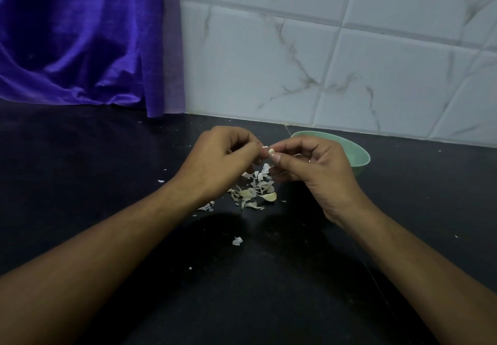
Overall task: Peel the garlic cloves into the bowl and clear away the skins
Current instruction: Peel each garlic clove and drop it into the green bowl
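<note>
both hands pinch one garlic clove above skins.

No legible txt, labels, brands, nos. or signs anywhere in view. Green bowl at 3 o'clock: plain wall, no mark. Wall tiles at 1 o'clock: grey veining only, no lettering. Purple cloth at 10 o'clock: plain fabric, no tag showing. Dark worktop from 9 to 6 o'clock: no sticker or print to read.
</note>
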